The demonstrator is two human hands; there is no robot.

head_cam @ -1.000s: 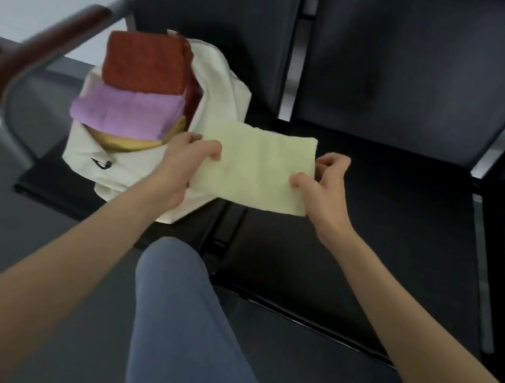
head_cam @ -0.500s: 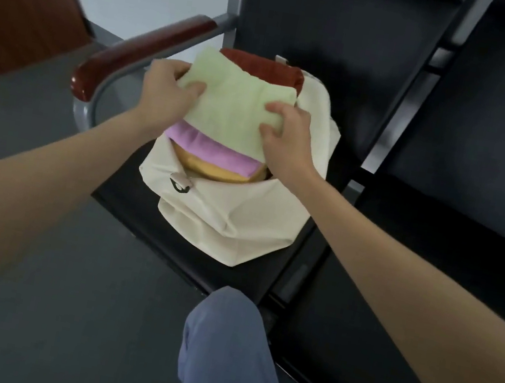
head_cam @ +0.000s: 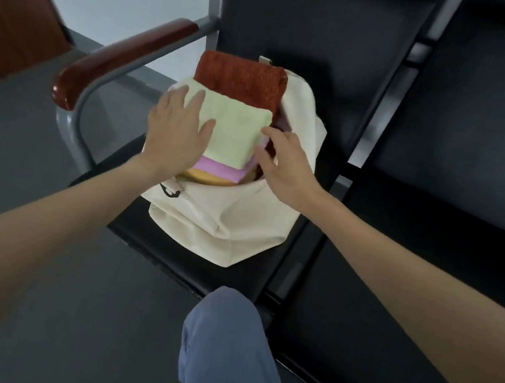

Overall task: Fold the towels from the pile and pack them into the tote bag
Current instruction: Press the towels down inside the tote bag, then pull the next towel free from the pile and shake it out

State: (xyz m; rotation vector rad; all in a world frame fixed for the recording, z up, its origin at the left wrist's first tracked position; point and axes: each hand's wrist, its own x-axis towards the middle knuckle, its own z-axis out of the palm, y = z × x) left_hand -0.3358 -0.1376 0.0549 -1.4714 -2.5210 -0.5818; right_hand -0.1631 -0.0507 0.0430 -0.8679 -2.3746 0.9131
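Observation:
A cream tote bag [head_cam: 232, 221] sits on the leftmost black seat, its mouth open and full of folded towels. A folded pale green towel [head_cam: 234, 131] lies on top of a pink towel [head_cam: 218, 168] and an orange one [head_cam: 203, 177]. A rust-red towel [head_cam: 240, 79] stands behind them. My left hand [head_cam: 175, 134] lies flat with spread fingers on the green towel's left part. My right hand [head_cam: 282, 166] touches the towel's right edge with straight fingers at the bag's rim.
The black seat [head_cam: 166, 253] belongs to a row of black chairs with tall backrests [head_cam: 324, 25]. A metal armrest with a red-brown wooden top [head_cam: 122, 60] stands left of the bag. My knee in blue trousers [head_cam: 230, 349] is in front. Grey floor lies to the left.
The green towel has gone from being held in front of me to lying on the stack in the bag. Both hands have let go of its edges and now lie flat on it.

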